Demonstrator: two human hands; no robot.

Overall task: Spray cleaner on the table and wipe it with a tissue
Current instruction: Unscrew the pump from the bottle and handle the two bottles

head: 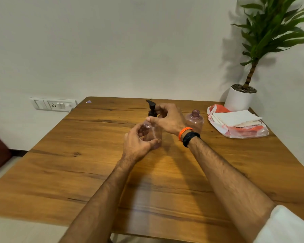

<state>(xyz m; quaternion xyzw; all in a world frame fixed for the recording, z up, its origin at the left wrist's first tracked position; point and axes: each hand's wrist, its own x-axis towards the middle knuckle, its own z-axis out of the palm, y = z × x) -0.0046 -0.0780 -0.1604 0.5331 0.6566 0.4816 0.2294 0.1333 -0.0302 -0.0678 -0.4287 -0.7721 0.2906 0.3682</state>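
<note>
Pinkish clear plastic, the pump bottle (152,135) stands upright near the middle of the wooden tabletop (77,172), caught between both hands. The left hand (139,143) curls around its body, fingers and thumb wrapped on either side; the right hand (168,120) is over the neck, its fingers curled by the black pump head (151,107), seemingly grasping it. Just beside the right wrist stands a second, uncapped bottle (195,121) of the same tint. Further right lies a plastic packet of tissues (235,124), and behind it a potted plant (242,95) sits at the corner. My worry: the right forearm passes close to the open bottle, so a quick pull back could tip it. A hard press could also throw cleaner toward the tissues.
</note>
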